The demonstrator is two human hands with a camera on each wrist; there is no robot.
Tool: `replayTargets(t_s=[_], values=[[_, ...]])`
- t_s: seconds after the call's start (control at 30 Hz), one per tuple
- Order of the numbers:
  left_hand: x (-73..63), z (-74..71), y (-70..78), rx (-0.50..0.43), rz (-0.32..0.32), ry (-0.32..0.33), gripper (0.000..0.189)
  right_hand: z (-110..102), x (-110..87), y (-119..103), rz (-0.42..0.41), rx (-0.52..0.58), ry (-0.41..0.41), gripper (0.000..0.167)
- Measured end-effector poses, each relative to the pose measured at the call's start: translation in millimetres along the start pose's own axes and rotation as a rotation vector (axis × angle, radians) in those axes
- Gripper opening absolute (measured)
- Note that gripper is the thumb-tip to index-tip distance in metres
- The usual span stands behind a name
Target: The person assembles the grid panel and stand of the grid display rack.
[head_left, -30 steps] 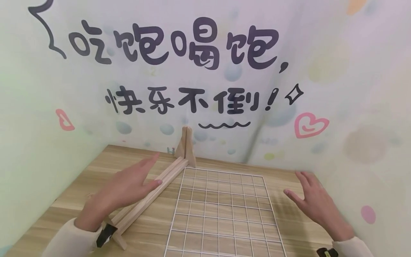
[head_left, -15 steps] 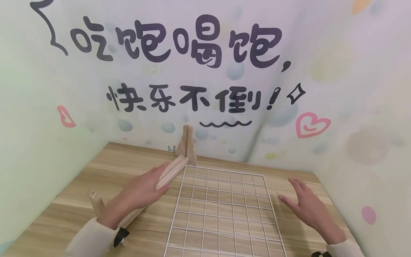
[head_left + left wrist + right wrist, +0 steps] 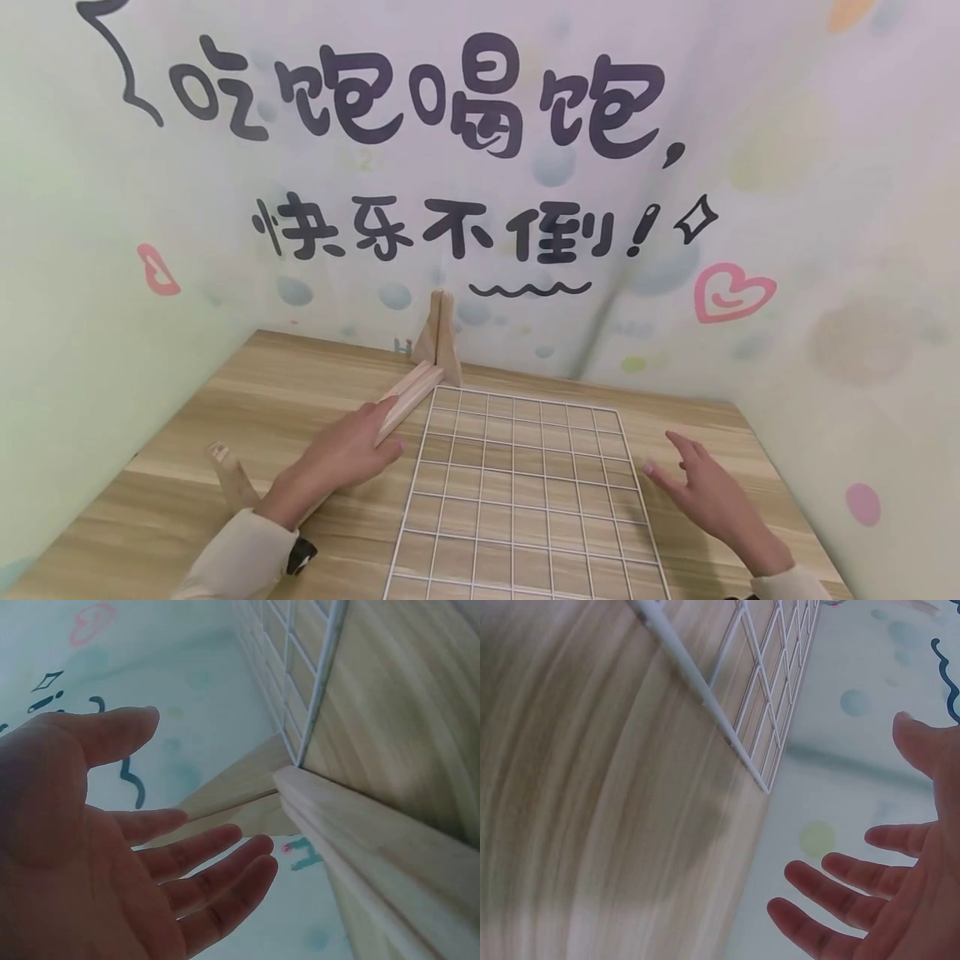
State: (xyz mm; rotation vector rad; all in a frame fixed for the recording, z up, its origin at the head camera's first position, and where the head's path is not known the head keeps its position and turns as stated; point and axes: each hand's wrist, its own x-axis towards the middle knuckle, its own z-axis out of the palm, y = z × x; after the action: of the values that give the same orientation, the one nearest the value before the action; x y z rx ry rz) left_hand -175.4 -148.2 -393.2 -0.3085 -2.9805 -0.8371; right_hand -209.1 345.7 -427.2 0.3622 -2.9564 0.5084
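My left hand hovers over a pale wooden grooved rail, fingers apart and relaxed. In the left wrist view, a gap shows between its fingers and the rail. An upright wooden end piece stands at the rail's far end; another end piece shows at the near end, partly behind my sleeve. Right of the rail, a white wire grid panel has its far left corner near the rail. Off the grid's right side is my right hand, holding nothing, its fingers loosely spread in the right wrist view.
The wood-grain tabletop meets a printed backdrop with dark lettering and pink hearts at its far edge. Pale walls rise on both sides. The grid's near end runs out of the head view.
My left hand has moved right and slightly down, over the rail, uncovering the near end piece. The right hand has shifted a little down and left, towards the grid.
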Motion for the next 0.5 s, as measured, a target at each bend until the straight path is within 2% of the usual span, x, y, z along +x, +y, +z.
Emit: replayTargets(t_s=[0.3, 0.5], values=[[9.9, 22.8, -11.9, -0.126, -0.06, -0.044, 0.069, 7, 1.3, 4, 0.085, 0.156, -0.107, 0.074], [19.5, 36.8, -15.0, -0.207, -0.125, -0.046, 0.071, 11, 5.7, 2, 0.164, 0.317, -0.186, 0.074]])
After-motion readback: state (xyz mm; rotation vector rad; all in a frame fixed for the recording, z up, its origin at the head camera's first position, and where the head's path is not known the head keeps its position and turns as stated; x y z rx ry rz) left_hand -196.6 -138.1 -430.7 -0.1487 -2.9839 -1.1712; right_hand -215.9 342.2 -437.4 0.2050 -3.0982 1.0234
